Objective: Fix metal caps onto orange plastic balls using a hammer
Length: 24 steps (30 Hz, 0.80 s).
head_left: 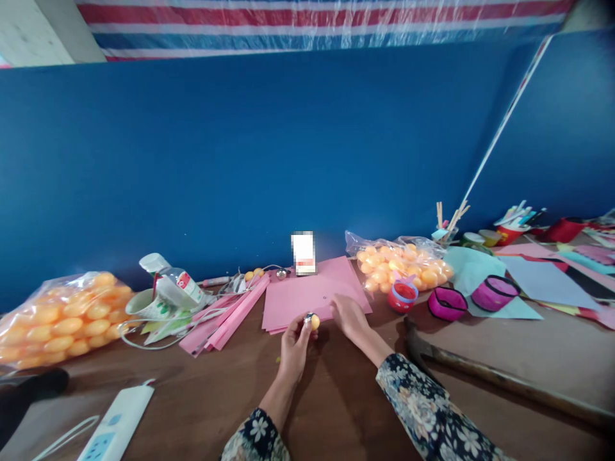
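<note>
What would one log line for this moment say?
left hand: holds orange ball | right hand: flat on pink paper | table

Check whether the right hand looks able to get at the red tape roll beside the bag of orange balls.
Probably yes. The right hand lies on the pink paper stack, and the red tape roll sits just to its right on bare table, with nothing standing between them.

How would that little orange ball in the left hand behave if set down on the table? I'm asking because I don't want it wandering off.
The orange ball, pinched in the left hand, is round and smooth, so it would probably roll on the bare wooden table. It looks like the balls in the bag, likely light, so a nudge would probably send it off.
</note>
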{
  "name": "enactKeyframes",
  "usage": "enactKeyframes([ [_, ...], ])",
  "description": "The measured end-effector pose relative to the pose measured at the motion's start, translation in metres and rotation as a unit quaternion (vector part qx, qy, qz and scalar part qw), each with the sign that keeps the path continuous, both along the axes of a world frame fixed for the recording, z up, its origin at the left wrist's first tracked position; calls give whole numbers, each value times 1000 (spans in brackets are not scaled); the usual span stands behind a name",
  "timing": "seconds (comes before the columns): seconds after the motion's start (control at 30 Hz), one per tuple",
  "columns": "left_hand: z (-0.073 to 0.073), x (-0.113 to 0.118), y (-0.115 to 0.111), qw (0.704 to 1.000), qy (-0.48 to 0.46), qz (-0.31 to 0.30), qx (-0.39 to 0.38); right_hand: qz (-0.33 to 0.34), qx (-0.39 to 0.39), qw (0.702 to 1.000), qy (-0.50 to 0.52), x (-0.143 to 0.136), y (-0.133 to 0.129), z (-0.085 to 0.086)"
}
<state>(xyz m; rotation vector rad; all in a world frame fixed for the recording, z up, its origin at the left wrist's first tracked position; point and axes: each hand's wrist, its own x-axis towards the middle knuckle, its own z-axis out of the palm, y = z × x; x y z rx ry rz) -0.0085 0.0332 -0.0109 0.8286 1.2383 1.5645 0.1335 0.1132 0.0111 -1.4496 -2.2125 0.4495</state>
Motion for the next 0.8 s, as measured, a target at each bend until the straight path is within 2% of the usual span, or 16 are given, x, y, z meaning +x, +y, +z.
enactKeyframes([
  [0.23,2,0,-1,1000,-6,1,-14,18,-34,987,156,0,-10,3],
  [0.5,7,1,-3,1000,3,0,-13,13,-131,931,340,-7,-12,4],
  [0.63,7,1,-3,1000,-3,1,-12,2,-142,910,390,-7,-16,6],
  [0.8,5,1,-3,1000,-4,-3,-14,16,-147,903,403,-7,-20,8],
])
